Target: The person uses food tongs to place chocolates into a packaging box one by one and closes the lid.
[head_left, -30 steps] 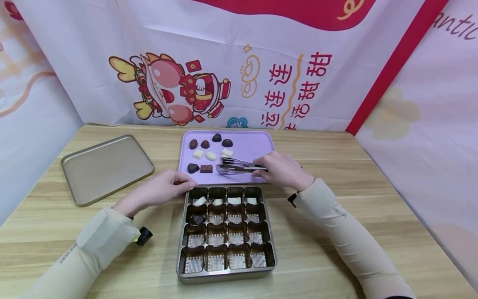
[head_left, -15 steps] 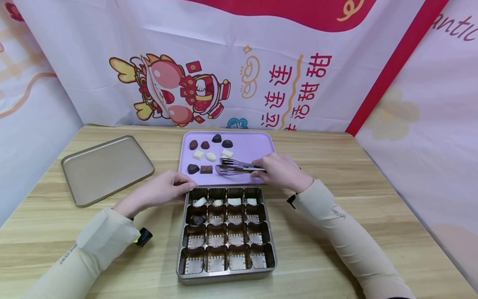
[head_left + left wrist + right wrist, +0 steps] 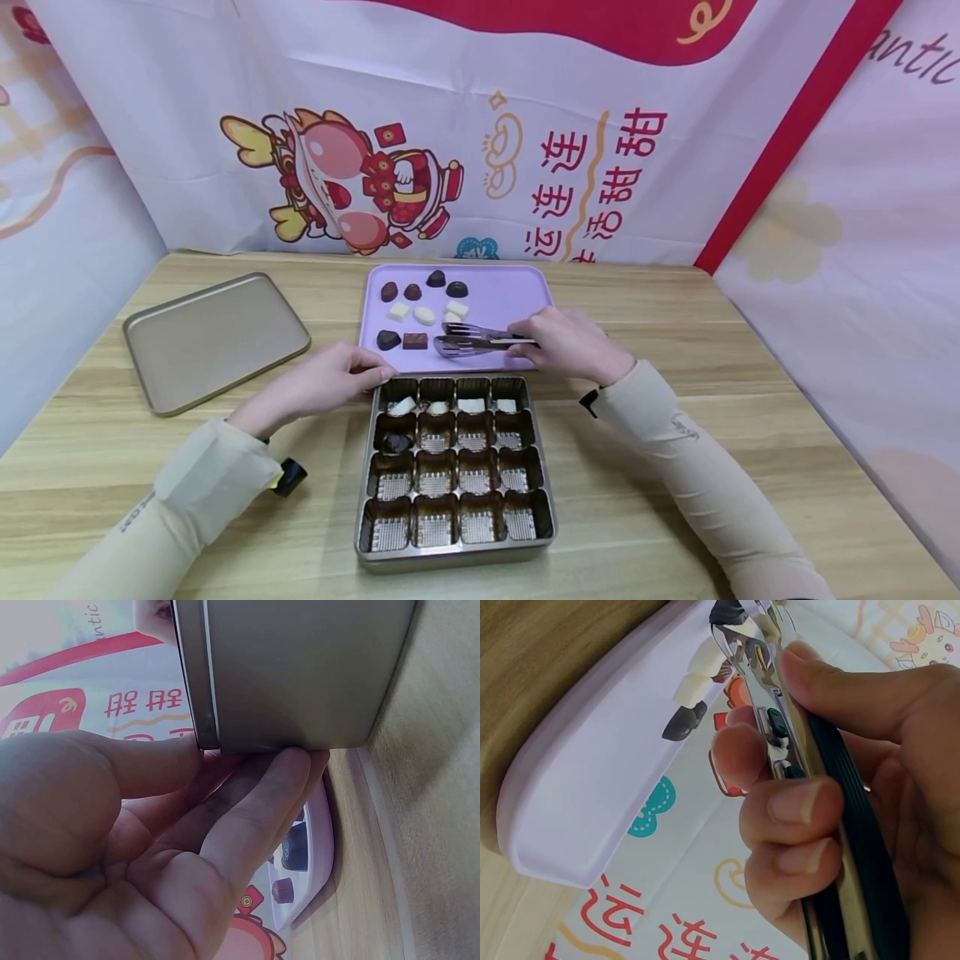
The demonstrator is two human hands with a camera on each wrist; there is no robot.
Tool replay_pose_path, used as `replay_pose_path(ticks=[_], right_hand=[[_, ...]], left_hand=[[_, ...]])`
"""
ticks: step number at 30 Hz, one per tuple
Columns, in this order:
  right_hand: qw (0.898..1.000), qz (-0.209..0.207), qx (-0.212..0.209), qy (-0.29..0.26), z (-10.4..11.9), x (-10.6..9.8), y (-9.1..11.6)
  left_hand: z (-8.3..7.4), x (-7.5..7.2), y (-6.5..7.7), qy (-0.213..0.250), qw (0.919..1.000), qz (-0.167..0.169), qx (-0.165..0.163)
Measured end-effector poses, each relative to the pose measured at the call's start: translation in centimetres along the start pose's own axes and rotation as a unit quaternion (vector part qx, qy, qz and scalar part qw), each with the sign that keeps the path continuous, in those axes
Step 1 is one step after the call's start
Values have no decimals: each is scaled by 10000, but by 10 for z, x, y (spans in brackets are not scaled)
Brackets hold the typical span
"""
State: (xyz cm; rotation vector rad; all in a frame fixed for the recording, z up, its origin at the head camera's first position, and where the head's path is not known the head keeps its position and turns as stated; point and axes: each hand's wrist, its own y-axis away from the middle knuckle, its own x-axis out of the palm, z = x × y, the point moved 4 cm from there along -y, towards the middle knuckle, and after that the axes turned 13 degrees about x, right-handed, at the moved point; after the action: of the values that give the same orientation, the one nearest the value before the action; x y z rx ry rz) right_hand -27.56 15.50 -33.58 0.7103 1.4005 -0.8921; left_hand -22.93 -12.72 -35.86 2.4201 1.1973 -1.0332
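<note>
My right hand (image 3: 572,342) grips metal serving tongs (image 3: 483,337) with dark handles, seen close in the right wrist view. The slotted tong heads stand apart, low over the lilac tray (image 3: 517,292), beside white chocolates (image 3: 457,308). On the tray lie brown and white chocolates, among them a striped rectangular one (image 3: 415,341) and a dark one (image 3: 388,339). My left hand (image 3: 330,379) holds the far left corner of a metal tin (image 3: 457,560), thumb at the rim and fingers against its side. The tin's divided liner holds white pieces in its far row and one dark chocolate (image 3: 397,442).
A gold-brown baking tray (image 3: 217,337) lies at the left of the wooden table (image 3: 630,533). Printed cloth (image 3: 637,192) hangs behind the table, with more at both sides.
The tongs have shifted slightly toward me, and a second white chocolate shows more fully beyond their heads. My left hand and the tin stay in place.
</note>
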Motion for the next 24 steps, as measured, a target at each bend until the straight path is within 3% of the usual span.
replay_pose_path(ticks=[24], right_hand=[[9997,132,-213,12,-5,-13,5]], left_hand=[[-2,-1,0,-51,10000,7,-45]])
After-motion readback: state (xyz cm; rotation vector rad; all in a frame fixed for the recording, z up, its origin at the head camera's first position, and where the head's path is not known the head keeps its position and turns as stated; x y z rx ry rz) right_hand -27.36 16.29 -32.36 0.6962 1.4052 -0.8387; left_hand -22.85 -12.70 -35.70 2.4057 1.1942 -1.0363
